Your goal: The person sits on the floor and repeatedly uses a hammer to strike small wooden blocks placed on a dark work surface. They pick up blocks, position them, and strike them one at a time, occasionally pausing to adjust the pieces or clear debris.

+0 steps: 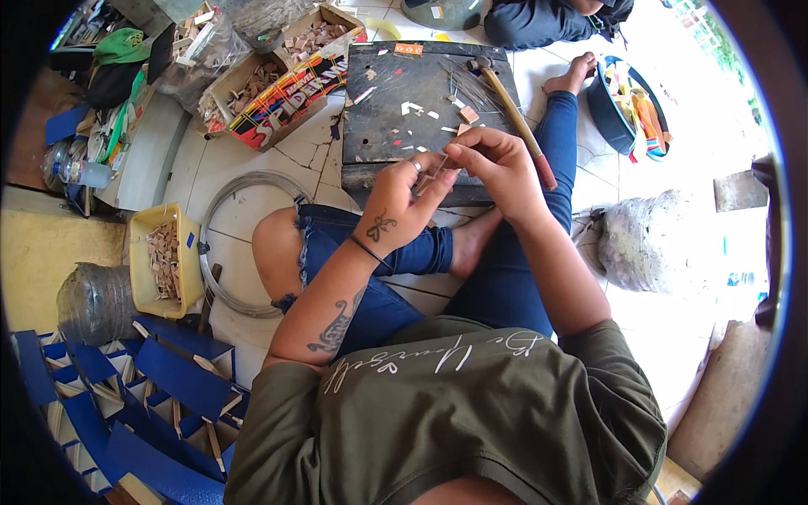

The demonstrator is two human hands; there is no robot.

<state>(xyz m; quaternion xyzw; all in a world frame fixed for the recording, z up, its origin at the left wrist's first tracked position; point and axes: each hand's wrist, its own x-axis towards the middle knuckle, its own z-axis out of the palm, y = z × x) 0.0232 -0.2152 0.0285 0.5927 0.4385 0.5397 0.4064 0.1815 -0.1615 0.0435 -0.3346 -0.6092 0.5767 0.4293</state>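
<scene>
My left hand is closed around a small light-brown wooden piece, mostly covered by the fingers. Close beside it, my right hand pinches a thin wire between thumb and forefinger, its end at the wooden piece. Both hands are above the near edge of a low black worktable. A hammer with a yellow, red-ended handle lies along its right side. Several thin straight wires lie by the hammer head. Wooden bits and white scraps are scattered on the top.
To the left are a cardboard box of wooden pieces, a coil of wire and a yellow basin of wooden pieces. Blue slatted items are piled lower left. A dark tub of colourful strips stands right. Another person's leg shows behind.
</scene>
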